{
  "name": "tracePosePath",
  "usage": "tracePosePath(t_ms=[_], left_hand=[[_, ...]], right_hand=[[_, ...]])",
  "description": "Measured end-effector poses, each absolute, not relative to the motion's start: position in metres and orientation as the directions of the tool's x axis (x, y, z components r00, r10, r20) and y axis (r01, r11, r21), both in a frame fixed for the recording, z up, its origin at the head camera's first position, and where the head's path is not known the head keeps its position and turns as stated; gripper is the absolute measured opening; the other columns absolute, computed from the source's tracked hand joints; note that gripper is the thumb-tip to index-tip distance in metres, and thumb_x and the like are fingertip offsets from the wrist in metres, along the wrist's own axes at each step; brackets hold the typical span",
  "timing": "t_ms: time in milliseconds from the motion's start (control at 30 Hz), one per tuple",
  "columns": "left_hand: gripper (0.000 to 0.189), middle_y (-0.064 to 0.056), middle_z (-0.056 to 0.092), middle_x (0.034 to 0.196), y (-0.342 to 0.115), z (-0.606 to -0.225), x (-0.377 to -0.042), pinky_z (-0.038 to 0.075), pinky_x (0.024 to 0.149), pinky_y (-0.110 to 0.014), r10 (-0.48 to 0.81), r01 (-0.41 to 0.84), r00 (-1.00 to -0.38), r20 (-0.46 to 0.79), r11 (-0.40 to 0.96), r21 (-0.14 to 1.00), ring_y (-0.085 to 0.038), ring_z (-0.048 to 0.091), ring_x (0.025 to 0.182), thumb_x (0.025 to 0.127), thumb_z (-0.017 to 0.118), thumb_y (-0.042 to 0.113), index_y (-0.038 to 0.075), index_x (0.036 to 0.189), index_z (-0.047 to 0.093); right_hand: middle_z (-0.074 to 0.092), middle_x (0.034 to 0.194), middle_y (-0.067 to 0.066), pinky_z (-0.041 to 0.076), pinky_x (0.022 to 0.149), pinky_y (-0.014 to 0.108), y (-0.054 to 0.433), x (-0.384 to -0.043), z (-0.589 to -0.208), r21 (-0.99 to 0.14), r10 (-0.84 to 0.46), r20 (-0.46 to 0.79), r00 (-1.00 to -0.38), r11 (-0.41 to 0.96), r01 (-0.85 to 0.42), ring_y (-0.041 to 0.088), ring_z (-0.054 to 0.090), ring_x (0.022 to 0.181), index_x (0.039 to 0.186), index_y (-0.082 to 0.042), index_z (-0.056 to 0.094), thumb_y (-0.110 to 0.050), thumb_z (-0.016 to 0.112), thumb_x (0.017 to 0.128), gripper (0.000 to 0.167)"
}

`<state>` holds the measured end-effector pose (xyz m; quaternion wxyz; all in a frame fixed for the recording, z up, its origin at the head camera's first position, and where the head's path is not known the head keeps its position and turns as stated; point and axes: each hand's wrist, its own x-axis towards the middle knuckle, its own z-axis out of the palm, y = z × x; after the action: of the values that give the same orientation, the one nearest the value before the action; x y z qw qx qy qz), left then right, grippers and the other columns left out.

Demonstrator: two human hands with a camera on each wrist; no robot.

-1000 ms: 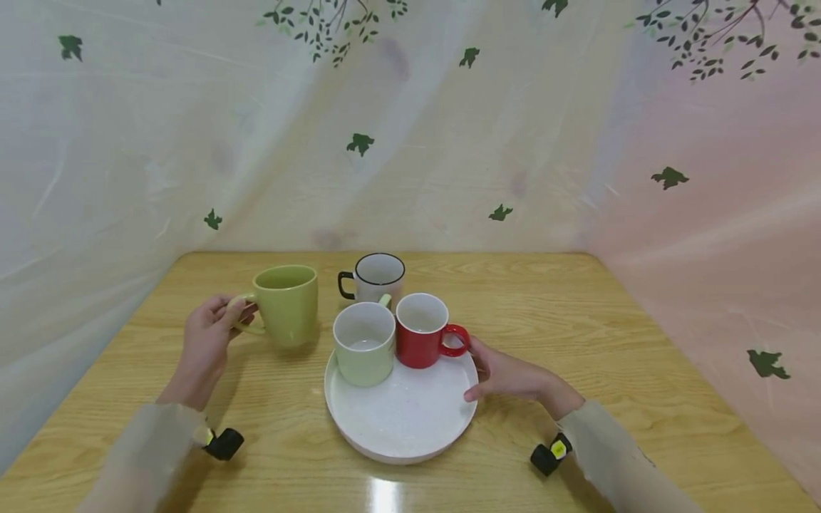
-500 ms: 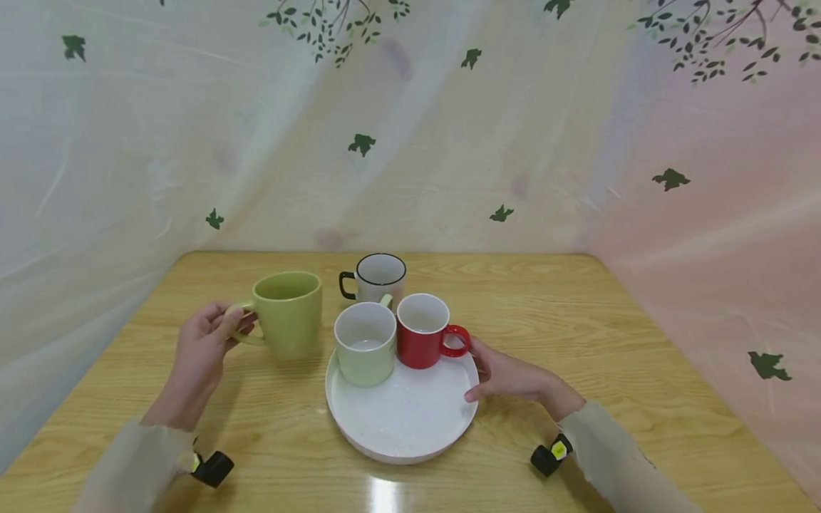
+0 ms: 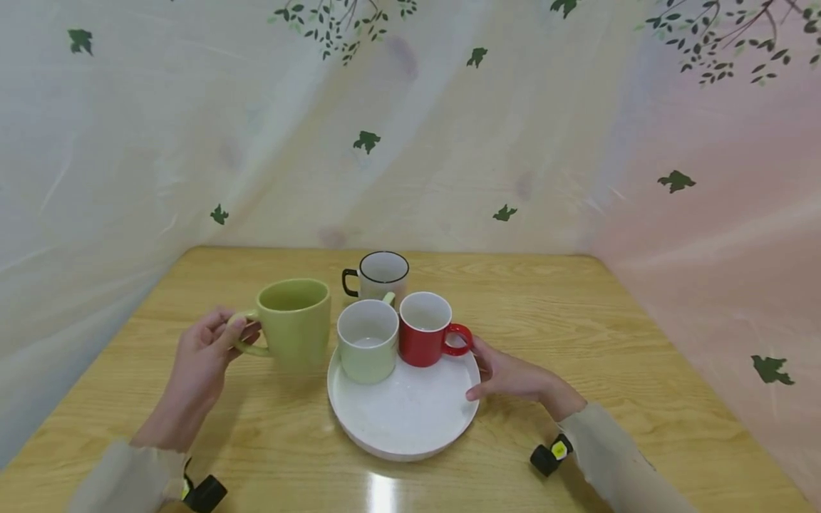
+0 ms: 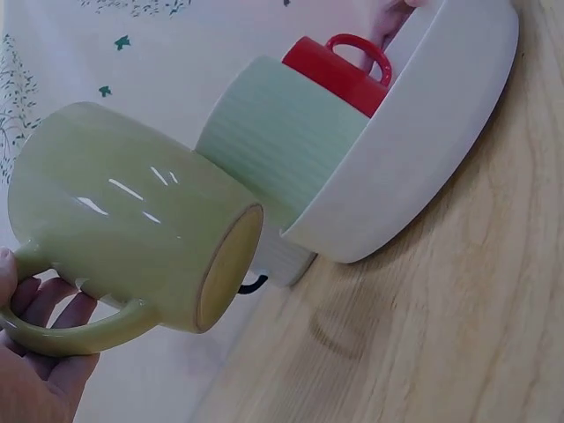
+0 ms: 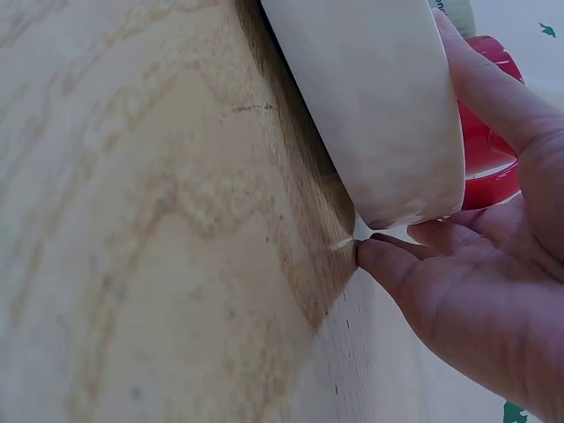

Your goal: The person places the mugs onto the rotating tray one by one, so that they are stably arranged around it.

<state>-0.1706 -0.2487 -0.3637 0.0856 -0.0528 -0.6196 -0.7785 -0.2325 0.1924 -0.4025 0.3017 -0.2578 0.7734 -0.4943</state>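
My left hand (image 3: 205, 349) grips the handle of an olive-green mug (image 3: 296, 328), which hangs above the table to the left of a round white tray (image 3: 410, 420). In the left wrist view the mug's underside shows, off the wood. My right hand (image 3: 513, 374) holds the tray's right side, thumb at the rim and fingers along the outer wall. Two mugs stand upright on the tray's far part: a pale green mug (image 3: 367, 349) and, to its right, a red mug (image 3: 425, 342) with a white inside. The red handle points toward my right hand.
Behind the tray a white mug (image 3: 383, 274) with a black rim and black handle stands on the wooden table (image 3: 526, 299), partly hidden by the pale green mug. A pale curtain (image 3: 417, 178) with leaf prints hangs beyond the table's far edge.
The left hand has brought the olive-green mug nearer to me and slightly right, toward the tray. My right hand and the tray have stayed in place; the head view has shifted a little.
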Motion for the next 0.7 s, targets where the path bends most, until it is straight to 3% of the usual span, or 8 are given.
tracePosePath(t_ms=[700], left_hand=[[0.017, 0.009, 0.074, 0.091, -0.235, -0.365, -0.152, 0.057, 0.082, -0.017, -0.033, 0.230, -0.973, 0.228, -0.199, 0.953, -0.002, 0.071, 0.089, 0.099, 0.052, 0.009, 0.016, 0.091, 0.066]], right_hand=[[0.013, 0.162, 0.014, 0.025, 0.118, 0.057, 0.193, -0.233, -0.404, -0.917, -0.688, -0.220, -0.692, 0.389, -0.094, 0.041, 0.018, 0.147, 0.155, -0.013, 0.001, -0.017, 0.075, 0.084, 0.103]])
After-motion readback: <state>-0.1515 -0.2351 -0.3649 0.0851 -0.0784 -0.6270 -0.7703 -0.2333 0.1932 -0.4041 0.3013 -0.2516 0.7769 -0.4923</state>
